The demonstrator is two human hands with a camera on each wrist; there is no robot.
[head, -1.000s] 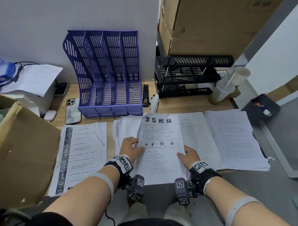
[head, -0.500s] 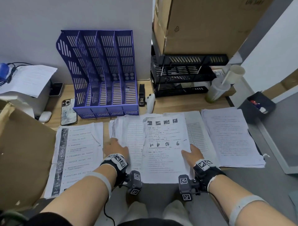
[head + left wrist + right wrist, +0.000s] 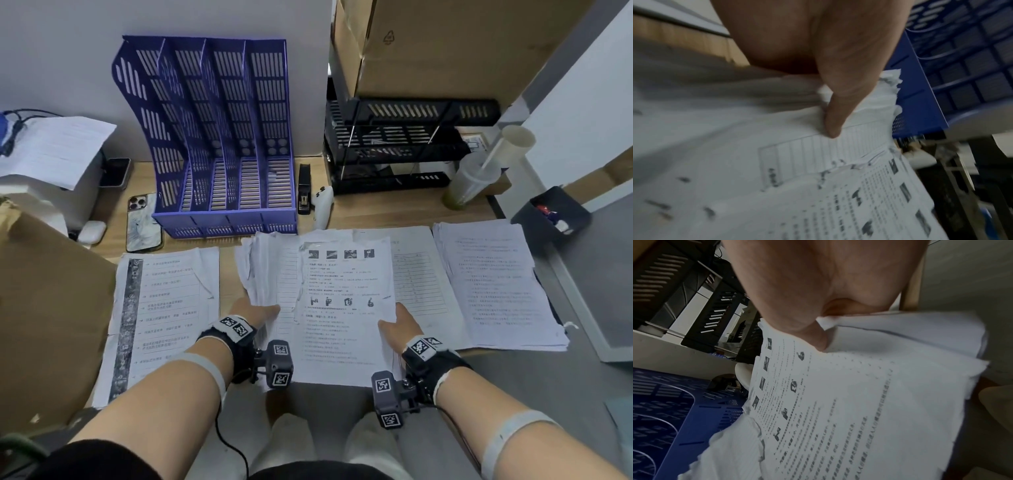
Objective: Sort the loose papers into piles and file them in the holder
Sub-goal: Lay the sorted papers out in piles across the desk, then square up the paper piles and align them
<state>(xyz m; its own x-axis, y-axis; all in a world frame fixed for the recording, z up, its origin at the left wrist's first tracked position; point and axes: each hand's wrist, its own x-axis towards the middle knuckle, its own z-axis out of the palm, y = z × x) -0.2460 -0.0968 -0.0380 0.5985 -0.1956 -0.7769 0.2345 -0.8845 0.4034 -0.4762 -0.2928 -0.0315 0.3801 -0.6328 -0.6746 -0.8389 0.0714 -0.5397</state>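
A thick middle stack of papers (image 3: 274, 274) lies on the desk in front of the blue four-slot holder (image 3: 226, 144). My left hand (image 3: 255, 311) grips this stack's left edge, thumb (image 3: 835, 113) on top of a ruled sheet (image 3: 818, 155). My right hand (image 3: 399, 320) pinches the right edge of the top printed sheet with small pictures (image 3: 346, 308), thumb (image 3: 813, 335) above and fingers hidden beneath. That sheet (image 3: 838, 402) is lifted slightly off the pile. A left pile (image 3: 161, 308) and a right pile (image 3: 496, 287) lie flat beside it.
Black stacked trays (image 3: 394, 150) under a cardboard box (image 3: 445, 44) stand at the back right. A stapler (image 3: 304, 188), a phone (image 3: 142, 222), a plastic cup (image 3: 472, 178) and a printer (image 3: 51, 171) sit around the holder. A brown cardboard flap (image 3: 51, 308) rises at the left.
My left hand slid left from the printed sheet to the middle stack's left edge. The printed sheet shifted right in my right hand, uncovering the ruled sheet beneath.
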